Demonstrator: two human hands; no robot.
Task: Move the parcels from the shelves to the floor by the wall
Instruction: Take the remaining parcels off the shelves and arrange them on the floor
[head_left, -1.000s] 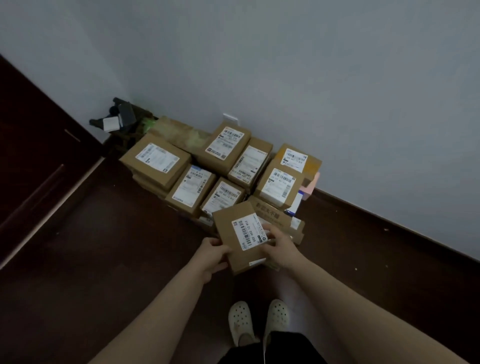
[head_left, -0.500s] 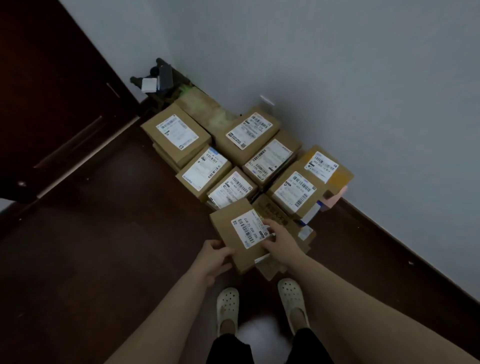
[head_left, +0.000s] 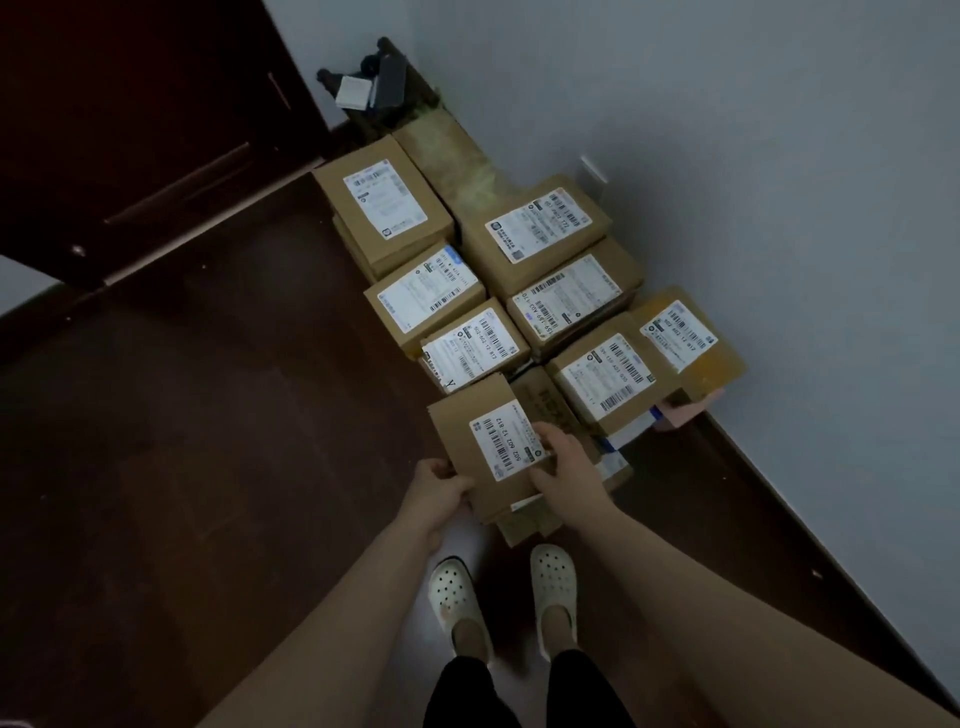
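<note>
Closest to me were my white clogs, side by side on the dark floor. Just past them, both my bare forearms reached forward. My left hand gripped the near left corner of a brown parcel, fingers curled round its edge. My right hand clasped the parcel's right side, its fingers lying over the edge of the white barcode label. So both hands were grasping that one parcel.

The parcel sat at the near end of the pile, above some flatter cardboard. I could not tell whether it rested on that or hung just over it.

Beyond it, the pile of parcels ran away from me along the wall. The parcels lay labels up and packed close, touching one another. At the right of the pile a yellowish parcel lay on top of a pink box, just beside the wall.

Farthest off, in the corner, stood some dark objects with a small white box among them. The dark door was to their left.
</note>
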